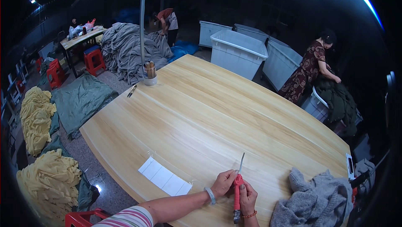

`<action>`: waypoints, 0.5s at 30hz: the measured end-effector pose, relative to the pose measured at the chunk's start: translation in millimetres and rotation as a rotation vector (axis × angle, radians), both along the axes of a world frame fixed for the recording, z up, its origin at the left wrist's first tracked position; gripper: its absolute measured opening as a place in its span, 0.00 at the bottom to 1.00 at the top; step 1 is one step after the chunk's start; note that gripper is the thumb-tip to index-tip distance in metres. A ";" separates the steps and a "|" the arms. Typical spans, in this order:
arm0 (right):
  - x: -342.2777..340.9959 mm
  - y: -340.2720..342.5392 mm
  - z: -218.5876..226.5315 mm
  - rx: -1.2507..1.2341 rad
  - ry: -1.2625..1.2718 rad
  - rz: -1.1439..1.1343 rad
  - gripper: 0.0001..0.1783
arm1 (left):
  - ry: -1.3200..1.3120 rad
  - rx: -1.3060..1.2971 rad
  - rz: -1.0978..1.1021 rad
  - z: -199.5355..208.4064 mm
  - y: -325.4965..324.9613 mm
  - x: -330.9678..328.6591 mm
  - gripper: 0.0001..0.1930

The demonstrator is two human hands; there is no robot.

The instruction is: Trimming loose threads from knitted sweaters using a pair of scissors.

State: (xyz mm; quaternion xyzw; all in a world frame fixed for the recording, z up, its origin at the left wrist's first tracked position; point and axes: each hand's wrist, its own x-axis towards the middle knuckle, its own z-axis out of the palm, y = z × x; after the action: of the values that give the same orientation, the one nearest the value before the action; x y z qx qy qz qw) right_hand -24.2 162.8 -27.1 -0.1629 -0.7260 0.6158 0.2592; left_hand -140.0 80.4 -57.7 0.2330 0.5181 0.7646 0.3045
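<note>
A red air blow gun [237, 200] with a thin metal nozzle stands over the near part of the wooden table [201, 114], its nozzle pointing away from me. My left hand [224, 183] is closed at the gun's head, near the base of the nozzle. My right hand [248, 197] is closed on the gun from its right side, the thumb along the red handle. To the left lies a white paper strip [165, 176] marked off in sections. A grey knitted garment [314, 200] lies crumpled to the right of my hands.
A pot of tools [150, 74] stands by a pole at the table's far left corner, with a dark pen-like tool [132, 91] nearby. Beyond are white bins [238, 51], two people at work, and a grey fabric heap [130, 51]. Yellow fabric piles [50, 181] lie left.
</note>
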 end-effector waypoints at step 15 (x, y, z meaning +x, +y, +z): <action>-1.1 -2.1 9.6 -0.046 -0.034 0.016 0.19 | -0.003 -0.010 0.013 0.9 0.8 -1.9 0.17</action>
State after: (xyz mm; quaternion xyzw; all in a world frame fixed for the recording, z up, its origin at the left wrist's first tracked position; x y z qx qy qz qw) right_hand -25.3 160.6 -17.5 -0.1735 -0.7170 0.6317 0.2383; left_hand -141.8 81.1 -56.8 0.2272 0.5229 0.7642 0.3016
